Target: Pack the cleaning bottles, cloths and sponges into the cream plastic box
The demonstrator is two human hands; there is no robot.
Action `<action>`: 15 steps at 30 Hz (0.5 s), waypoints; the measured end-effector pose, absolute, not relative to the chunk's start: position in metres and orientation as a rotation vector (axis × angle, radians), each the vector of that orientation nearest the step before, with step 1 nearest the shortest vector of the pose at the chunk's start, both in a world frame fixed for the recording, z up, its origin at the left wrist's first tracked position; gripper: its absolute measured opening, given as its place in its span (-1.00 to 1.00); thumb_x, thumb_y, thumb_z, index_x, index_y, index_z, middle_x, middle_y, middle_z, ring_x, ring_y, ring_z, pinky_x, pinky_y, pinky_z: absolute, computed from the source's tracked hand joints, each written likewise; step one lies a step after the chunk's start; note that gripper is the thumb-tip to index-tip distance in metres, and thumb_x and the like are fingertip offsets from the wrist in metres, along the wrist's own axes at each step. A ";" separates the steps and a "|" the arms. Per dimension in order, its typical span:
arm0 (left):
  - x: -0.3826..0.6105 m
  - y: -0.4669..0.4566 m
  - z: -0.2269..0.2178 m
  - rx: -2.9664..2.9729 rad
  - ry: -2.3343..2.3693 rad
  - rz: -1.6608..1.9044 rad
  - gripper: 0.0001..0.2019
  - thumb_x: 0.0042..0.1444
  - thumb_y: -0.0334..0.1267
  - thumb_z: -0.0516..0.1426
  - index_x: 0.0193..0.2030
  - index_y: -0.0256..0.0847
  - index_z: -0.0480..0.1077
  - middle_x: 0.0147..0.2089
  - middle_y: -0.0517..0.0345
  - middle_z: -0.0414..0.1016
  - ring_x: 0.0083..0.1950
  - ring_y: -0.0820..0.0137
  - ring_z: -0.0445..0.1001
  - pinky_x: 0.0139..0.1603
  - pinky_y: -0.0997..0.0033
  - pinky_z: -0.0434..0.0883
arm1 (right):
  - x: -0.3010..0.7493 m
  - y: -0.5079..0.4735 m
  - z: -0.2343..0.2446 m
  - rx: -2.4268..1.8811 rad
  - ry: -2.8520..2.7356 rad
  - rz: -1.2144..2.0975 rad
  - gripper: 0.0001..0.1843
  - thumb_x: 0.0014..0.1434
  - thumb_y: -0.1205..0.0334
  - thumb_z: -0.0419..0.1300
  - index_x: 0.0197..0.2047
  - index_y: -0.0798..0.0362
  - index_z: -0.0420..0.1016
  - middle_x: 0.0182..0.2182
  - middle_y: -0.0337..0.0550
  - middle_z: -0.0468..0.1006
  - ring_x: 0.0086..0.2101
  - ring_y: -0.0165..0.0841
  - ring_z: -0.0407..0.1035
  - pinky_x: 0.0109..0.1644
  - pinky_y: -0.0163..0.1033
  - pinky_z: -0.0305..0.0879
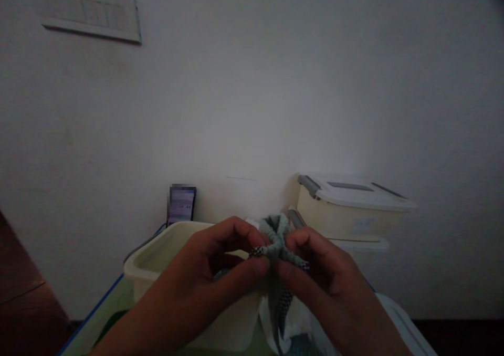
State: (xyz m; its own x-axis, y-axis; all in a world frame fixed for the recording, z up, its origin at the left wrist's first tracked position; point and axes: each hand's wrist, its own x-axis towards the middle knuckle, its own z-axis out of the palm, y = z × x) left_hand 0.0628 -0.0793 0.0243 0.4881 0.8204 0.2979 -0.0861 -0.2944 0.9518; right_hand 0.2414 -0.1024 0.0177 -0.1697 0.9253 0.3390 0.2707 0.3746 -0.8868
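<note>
Both my hands are raised together low in the middle of the head view, pinching one small bunched piece of grey-green cloth [276,240] with a black-and-white checked edge. My left hand [208,277] grips it from the left, thumb and fingers closed on the fabric. From the right, my right hand [326,277] pinches the same piece. A strip of the cloth hangs down between the hands. The room is dim.
An open cream plastic tub [157,261] sits below my left hand. A lidded cream storage box [350,209] stands by the white wall at the right. A small lit screen [181,205] leans against the wall. More light cloth lies under my right hand.
</note>
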 end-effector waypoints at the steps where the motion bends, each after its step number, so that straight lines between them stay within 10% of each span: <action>1: 0.061 -0.080 0.025 1.639 0.630 1.014 -0.92 0.10 -0.26 0.18 -0.24 -0.14 0.40 -0.20 0.19 0.50 -0.20 0.42 0.48 -0.20 0.49 0.44 | 0.244 -0.103 0.018 -1.073 -1.661 0.845 -0.90 0.11 0.23 0.17 -0.38 0.00 0.30 -0.43 -0.31 0.35 -0.43 -0.46 0.33 -0.39 -0.37 0.30; 7: 0.052 -0.086 0.021 1.932 0.532 1.034 -0.78 0.17 -0.24 0.11 -0.06 0.07 0.47 0.07 0.19 0.44 0.16 0.23 0.34 0.14 0.30 0.32 | 0.254 -0.108 0.024 -1.024 -1.630 0.833 -0.94 0.13 0.22 0.17 -0.34 -0.03 0.34 -0.44 -0.29 0.42 -0.42 -0.42 0.38 -0.38 -0.37 0.35; 15: 0.061 -0.082 0.025 2.046 0.598 0.997 -0.85 0.12 -0.30 0.16 -0.18 -0.01 0.48 -0.04 0.18 0.38 -0.02 0.38 0.41 -0.07 0.53 0.40 | 0.251 -0.112 0.018 -1.093 -1.554 0.915 -0.88 0.09 0.21 0.21 -0.26 -0.01 0.43 -0.13 -0.15 0.49 -0.35 -0.41 0.42 -0.28 -0.32 0.39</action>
State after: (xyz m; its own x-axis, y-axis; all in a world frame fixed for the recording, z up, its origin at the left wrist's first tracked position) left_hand 0.0608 -0.0823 0.0250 0.5840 0.6770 0.4480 0.0762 -0.5951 0.8000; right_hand 0.2507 -0.1118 0.0183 -0.1056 0.9503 0.2928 0.2052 0.3089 -0.9287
